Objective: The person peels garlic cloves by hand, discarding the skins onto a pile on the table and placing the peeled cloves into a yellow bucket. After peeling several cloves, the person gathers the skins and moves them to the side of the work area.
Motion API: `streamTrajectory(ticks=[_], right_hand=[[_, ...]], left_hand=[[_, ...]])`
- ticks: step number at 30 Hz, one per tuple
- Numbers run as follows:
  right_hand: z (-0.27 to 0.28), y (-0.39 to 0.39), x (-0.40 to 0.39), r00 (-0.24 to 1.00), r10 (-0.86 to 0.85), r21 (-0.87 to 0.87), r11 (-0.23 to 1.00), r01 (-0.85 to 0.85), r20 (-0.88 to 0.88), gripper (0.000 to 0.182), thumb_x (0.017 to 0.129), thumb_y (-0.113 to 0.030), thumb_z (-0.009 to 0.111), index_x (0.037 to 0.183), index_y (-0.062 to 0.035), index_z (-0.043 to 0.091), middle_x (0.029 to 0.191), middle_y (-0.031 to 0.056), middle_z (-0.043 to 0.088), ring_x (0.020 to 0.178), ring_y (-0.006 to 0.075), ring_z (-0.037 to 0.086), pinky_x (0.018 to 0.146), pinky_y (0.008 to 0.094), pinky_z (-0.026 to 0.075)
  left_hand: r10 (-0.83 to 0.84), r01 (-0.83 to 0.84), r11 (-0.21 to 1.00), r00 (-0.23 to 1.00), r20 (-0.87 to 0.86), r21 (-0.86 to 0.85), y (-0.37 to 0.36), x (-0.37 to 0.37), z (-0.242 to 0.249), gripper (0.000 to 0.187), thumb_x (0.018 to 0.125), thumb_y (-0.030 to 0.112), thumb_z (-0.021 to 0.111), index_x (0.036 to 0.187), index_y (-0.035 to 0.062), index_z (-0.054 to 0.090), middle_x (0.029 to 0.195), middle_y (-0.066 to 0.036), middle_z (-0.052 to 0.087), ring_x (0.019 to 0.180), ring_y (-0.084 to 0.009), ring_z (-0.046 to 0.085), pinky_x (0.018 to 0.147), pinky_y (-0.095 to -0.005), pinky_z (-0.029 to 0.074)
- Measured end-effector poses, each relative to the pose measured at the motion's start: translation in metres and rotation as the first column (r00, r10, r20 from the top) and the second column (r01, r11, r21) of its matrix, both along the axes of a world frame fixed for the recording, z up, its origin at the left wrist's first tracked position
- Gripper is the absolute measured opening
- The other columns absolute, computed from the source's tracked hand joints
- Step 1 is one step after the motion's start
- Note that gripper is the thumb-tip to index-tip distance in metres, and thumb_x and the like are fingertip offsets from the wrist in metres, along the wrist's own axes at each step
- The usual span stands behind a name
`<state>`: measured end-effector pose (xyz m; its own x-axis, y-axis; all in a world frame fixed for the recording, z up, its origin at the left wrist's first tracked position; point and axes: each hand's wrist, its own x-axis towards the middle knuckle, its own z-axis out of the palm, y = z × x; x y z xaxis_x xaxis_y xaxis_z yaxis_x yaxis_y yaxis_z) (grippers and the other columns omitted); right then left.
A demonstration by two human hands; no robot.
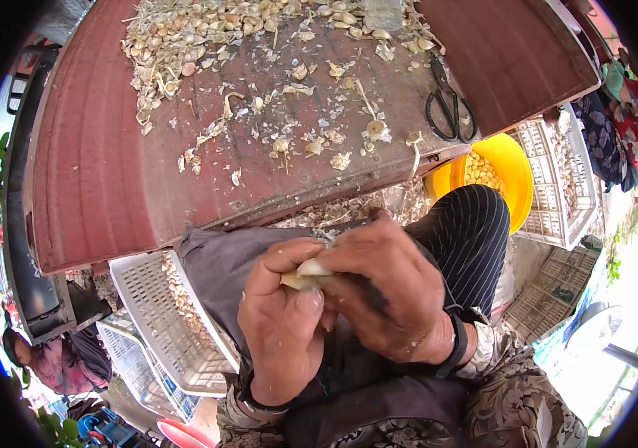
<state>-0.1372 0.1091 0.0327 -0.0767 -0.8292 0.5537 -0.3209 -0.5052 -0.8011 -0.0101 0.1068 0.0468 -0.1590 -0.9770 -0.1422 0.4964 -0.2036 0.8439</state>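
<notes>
Above my lap, my left hand (282, 328) and my right hand (390, 287) meet fingertip to fingertip. Between them is a pale garlic clove (311, 268), its white side showing at the right and a yellowish part at the left. My left thumb and fingers pinch it from the left. My right fingers close on it from the other side and hide part of it. Beyond my hands, black scissors (452, 116) lie on the red table (102, 149), near loose cloves and scraps of skin.
A heap of garlic cloves (207, 33) covers the table's far side. To the right stand a yellow bucket (520, 183) holding peeled cloves and a white crate (539, 164). Another white crate (136, 299) sits at the left. A person (65, 362) is at the far left.
</notes>
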Motion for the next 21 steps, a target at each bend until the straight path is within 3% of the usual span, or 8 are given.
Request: streamTrajectory(ticks=[4, 7, 8, 9, 11, 13, 16, 21], right_hand=[[-0.012, -0.008, 0.018, 0.958, 0.286, 0.174, 0.943, -0.284, 0.012, 0.025, 0.078, 0.001, 0.061, 0.102, -0.0002, 0.057, 0.089, 0.0152, 0.055, 0.081, 0.0338, 0.059, 0.065, 0.0390, 0.050], [-0.027, -0.042, -0.002, 0.947, 0.305, 0.161, 0.944, -0.287, -0.099, 0.023, 0.078, 0.001, 0.059, 0.102, 0.0000, 0.056, 0.089, 0.0191, 0.054, 0.083, 0.0406, 0.055, 0.066, 0.0438, 0.047], [-0.030, -0.064, -0.014, 0.953, 0.237, 0.189, 0.961, -0.202, -0.188, 0.018, 0.079, 0.000, 0.057, 0.097, 0.0018, 0.056, 0.087, 0.0215, 0.056, 0.078, 0.0425, 0.055, 0.067, 0.0459, 0.045], [-0.040, -0.088, -0.022, 0.986, 0.099, 0.102, 0.991, -0.085, -0.135, 0.011, 0.079, -0.001, 0.056, 0.089, 0.0029, 0.058, 0.082, 0.0229, 0.057, 0.075, 0.0424, 0.055, 0.065, 0.0453, 0.044], [-0.048, -0.140, -0.040, 0.967, -0.031, 0.092, 0.994, 0.056, -0.253, 0.007, 0.080, -0.003, 0.054, 0.081, 0.0026, 0.059, 0.078, 0.0240, 0.058, 0.076, 0.0422, 0.057, 0.066, 0.0439, 0.046], [-0.068, -0.194, -0.049, 0.914, -0.093, 0.041, 0.992, 0.118, -0.395, 0.011, 0.080, -0.001, 0.053, 0.087, 0.0022, 0.061, 0.083, 0.0228, 0.060, 0.080, 0.0405, 0.060, 0.069, 0.0433, 0.048], [-0.095, -0.242, -0.047, 0.790, -0.090, 0.040, 0.989, 0.144, -0.607, 0.016, 0.080, 0.000, 0.052, 0.092, 0.0018, 0.062, 0.088, 0.0225, 0.060, 0.084, 0.0398, 0.060, 0.071, 0.0438, 0.048], [-0.100, -0.257, -0.046, 0.675, -0.066, -0.008, 0.996, 0.089, -0.735, 0.018, 0.076, 0.003, 0.053, 0.092, 0.0001, 0.062, 0.084, 0.0200, 0.060, 0.076, 0.0370, 0.060, 0.065, 0.0425, 0.047]], left_hand=[[0.119, -0.112, 0.984, 0.992, -0.048, 0.136, 0.005, 0.046, -0.028, 0.019, 0.093, 0.008, 0.057, 0.108, -0.0031, 0.055, 0.095, -0.009, 0.056, 0.068, -0.0076, 0.049, 0.056, -0.0192, 0.040], [0.446, -0.433, 0.895, 0.884, 0.142, -0.110, -0.002, 0.120, -0.049, 0.014, 0.093, 0.004, 0.055, 0.106, -0.0023, 0.056, 0.097, -0.008, 0.057, 0.075, -0.0077, 0.049, 0.065, -0.0195, 0.043], [0.540, -0.487, 0.841, 0.770, 0.340, -0.233, -0.002, 0.156, -0.059, 0.015, 0.093, 0.003, 0.054, 0.106, -0.0033, 0.057, 0.101, -0.009, 0.058, 0.084, -0.0112, 0.052, 0.075, -0.0212, 0.045], [0.565, -0.510, 0.797, 0.438, 0.699, -0.325, 0.000, 0.172, -0.055, 0.020, 0.091, 0.001, 0.052, 0.109, -0.0055, 0.057, 0.108, -0.010, 0.058, 0.095, -0.0168, 0.055, 0.084, -0.0265, 0.045], [0.602, -0.318, 0.750, -0.033, 0.798, -0.580, 0.002, 0.211, -0.068, 0.026, 0.089, 0.001, 0.051, 0.113, -0.0052, 0.059, 0.117, -0.013, 0.058, 0.107, -0.0219, 0.054, 0.093, -0.0333, 0.042], [0.559, -0.521, 0.756, 0.196, 0.806, -0.397, 0.009, 0.234, -0.079, 0.025, 0.090, 0.002, 0.051, 0.112, -0.0038, 0.061, 0.116, -0.013, 0.059, 0.105, -0.0220, 0.056, 0.093, -0.0335, 0.043], [0.478, -0.394, 0.830, 0.139, 0.867, -0.394, 0.003, 0.205, -0.079, 0.023, 0.091, 0.002, 0.049, 0.110, -0.0038, 0.061, 0.110, -0.013, 0.062, 0.103, -0.0211, 0.057, 0.093, -0.0334, 0.043], [0.512, -0.354, 0.848, 0.358, 0.781, -0.393, -0.018, 0.160, -0.078, 0.018, 0.091, 0.000, 0.051, 0.106, -0.0038, 0.062, 0.105, -0.011, 0.063, 0.097, -0.0179, 0.059, 0.089, -0.0293, 0.046]])
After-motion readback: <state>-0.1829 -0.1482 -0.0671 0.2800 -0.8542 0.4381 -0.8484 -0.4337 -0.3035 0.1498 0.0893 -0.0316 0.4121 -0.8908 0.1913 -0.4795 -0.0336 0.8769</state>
